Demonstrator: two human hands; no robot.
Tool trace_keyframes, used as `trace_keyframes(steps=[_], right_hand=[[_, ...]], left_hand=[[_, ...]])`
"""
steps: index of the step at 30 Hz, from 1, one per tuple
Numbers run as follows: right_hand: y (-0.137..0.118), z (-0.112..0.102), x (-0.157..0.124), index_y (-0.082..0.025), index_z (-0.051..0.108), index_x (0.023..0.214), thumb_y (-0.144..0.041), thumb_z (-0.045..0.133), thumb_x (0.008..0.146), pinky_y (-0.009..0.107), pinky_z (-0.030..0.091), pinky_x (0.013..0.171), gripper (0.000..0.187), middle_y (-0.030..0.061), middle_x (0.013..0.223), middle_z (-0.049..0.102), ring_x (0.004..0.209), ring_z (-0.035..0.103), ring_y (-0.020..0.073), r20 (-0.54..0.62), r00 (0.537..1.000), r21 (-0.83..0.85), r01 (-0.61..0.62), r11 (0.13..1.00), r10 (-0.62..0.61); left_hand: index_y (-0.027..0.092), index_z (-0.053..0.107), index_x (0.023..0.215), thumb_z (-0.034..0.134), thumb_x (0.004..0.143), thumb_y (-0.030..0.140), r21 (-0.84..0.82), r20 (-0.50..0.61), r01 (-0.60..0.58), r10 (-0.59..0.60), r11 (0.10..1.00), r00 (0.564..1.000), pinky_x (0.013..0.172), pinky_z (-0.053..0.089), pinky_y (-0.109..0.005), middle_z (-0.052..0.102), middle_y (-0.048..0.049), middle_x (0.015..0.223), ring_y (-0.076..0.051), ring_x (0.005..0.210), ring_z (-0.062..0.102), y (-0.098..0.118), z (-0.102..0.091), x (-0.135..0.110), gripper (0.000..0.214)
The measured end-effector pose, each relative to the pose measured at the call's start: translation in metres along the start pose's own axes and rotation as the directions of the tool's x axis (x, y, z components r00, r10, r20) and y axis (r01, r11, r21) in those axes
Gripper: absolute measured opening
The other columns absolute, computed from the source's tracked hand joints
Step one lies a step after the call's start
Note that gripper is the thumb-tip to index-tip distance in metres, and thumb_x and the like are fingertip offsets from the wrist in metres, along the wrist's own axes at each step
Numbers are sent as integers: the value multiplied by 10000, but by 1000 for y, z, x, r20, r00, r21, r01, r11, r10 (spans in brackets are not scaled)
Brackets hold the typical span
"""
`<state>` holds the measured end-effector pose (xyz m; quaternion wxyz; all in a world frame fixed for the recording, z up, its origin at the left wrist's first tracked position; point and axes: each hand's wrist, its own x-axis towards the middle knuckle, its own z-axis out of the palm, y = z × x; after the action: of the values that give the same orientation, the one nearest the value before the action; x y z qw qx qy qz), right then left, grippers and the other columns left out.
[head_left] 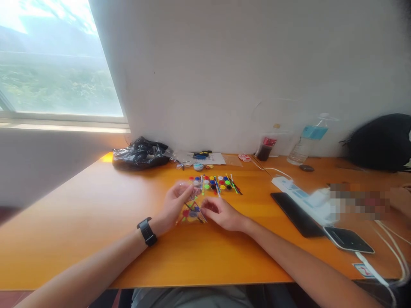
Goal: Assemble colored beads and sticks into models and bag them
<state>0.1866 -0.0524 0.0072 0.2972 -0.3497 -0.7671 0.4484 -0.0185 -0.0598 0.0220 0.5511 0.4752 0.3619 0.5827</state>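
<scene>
A clear plastic bag [193,214] with small coloured pieces inside is held up just over the table. My left hand [177,201] is closed on its upper left side, thumb on top. At the bag's right edge, my right hand [221,212] has thumb and fingers pinched together; whether they grip the bag or a small piece is too small to make out. Right behind the hands lie rows of coloured round pieces [207,187], with thin coloured sticks [236,184] laid between them.
A black plastic bag [141,154] sits at the back left. Along the wall stand a dark drink bottle [266,149] and a clear water bottle [298,149]. To the right are a white power strip [302,199], a black flat device [295,214], a phone [348,239] and cables.
</scene>
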Motion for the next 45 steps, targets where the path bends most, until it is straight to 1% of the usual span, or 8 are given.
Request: trace_keyframes(steps=[6,13,18,23,26,33,38,45], right_hand=[[-3,-5,4,-216,489,815,-367,556,1002,273,372,639,249,-36,735,481,663,433,133,-204,978,4,50,999,-48],[-5,-3,6,-210,624,959,-456,631,988,286,446,739,247,-2,872,597,788,554,157,-204,976,132,109,985,-81],[-4,-8,7,-199,580,755,-465,649,972,291,428,676,350,-12,732,554,678,512,144,-247,966,154,118,981,-77],[0,-15,8,-222,640,1077,-434,737,907,304,497,760,288,15,893,628,842,607,181,-360,932,191,123,974,-47],[-1,-18,9,-234,628,1187,-419,745,904,304,513,772,358,15,911,626,852,620,176,-361,929,203,161,966,-79],[-1,-22,9,-213,674,1059,-426,756,897,296,500,693,280,1,818,634,712,592,146,-382,921,212,172,962,-81],[-4,-21,8,-207,695,1072,-473,797,849,299,525,727,361,33,894,685,816,641,176,-370,929,239,109,965,-13],[-1,-19,8,-170,738,866,-472,793,858,283,456,630,307,20,738,699,621,562,133,-279,960,252,62,966,11]], left_hand=[[171,665,943,784,886,511,-27,-52,-70,68,997,996,757,580,-270,764,-70,1008,-168,867,709,-5,-6,5,365],[149,715,902,814,863,479,44,55,-1,-2,999,998,715,560,-251,732,-60,901,-147,789,667,-4,-5,2,346],[145,756,934,831,849,455,117,102,-28,16,993,995,760,554,-257,745,-69,932,-156,831,671,0,-6,4,329],[141,754,938,848,830,450,152,124,-51,33,987,992,741,555,-258,749,-64,907,-152,803,669,-2,-12,9,340],[142,746,999,858,822,427,152,170,-35,9,988,985,709,560,-261,752,-66,882,-156,778,677,0,-10,7,354],[164,743,1137,891,783,374,149,240,-15,-21,989,971,831,592,-327,771,-118,1128,-224,968,726,6,-7,3,437],[140,783,947,812,864,453,198,230,-77,30,977,973,713,552,-280,763,-78,826,-170,741,680,0,-12,8,326],[148,800,952,825,850,429,207,252,-44,-10,977,968,716,552,-293,775,-81,842,-172,729,676,5,-11,5,299]])
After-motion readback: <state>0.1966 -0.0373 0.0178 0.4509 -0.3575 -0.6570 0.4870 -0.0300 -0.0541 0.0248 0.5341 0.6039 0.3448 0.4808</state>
